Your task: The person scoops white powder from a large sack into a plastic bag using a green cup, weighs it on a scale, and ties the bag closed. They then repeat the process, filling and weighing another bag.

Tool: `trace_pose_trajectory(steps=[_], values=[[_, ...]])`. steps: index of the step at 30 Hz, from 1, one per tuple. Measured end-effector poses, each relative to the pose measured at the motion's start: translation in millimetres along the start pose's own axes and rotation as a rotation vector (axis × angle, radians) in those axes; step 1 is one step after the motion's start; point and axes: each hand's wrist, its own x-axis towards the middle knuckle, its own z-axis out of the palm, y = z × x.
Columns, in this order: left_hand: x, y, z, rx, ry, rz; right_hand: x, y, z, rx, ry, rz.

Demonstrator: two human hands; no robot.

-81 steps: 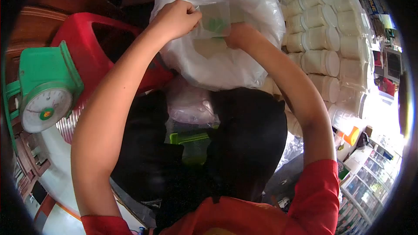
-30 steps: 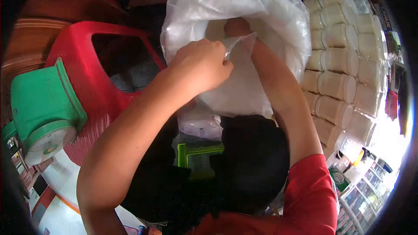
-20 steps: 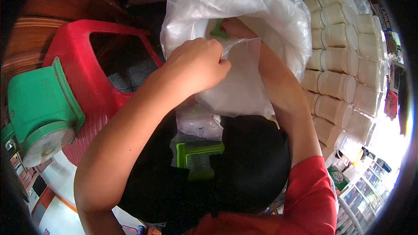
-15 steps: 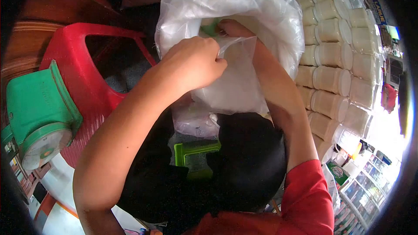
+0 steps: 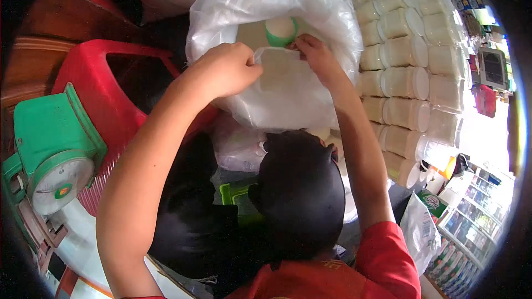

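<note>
Blown-out glare at right — dimmer left; edges bowed, corners black.

Green dial scale [image 5: 47, 124]; stacked lidded tubs [image 5: 405, 51]; half-hidden, perhaps a red chair [image 5: 83, 72]

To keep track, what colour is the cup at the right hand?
The cup is green, best seen in the head view.

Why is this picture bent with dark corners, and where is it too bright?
Head view: probably a fisheye-like lens bends edges and blackens corners; in that same view, glare whites out the area right of the plastic jars, highlights streak the translucent plastic bag, and the black trousers lose detail.
</note>
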Motion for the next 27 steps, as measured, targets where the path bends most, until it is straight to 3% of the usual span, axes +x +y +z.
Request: trace_pose_trajectory(steps=[2, 9, 11, 23, 27], values=[[1, 0, -1, 0.003, -0.009, -0.002, -24, 9, -9, 0.239, 0.028, -0.058], [8, 0, 2, 0.006, -0.006, -0.017, -129, -34, -31, 0.189, 0.242, -0.089], [10, 1, 2, -0.005, -0.022, -0.002, -146, -49, -36, 0.111, 0.375, -0.047], [14, 15, 3, -0.027, -0.009, 0.029, -161, -111, -40, -0.388, 0.390, -0.160], [12, 20, 2, -0.036, -0.026, 0.037, -157, -126, -38, -0.493, 0.351, -0.114]])
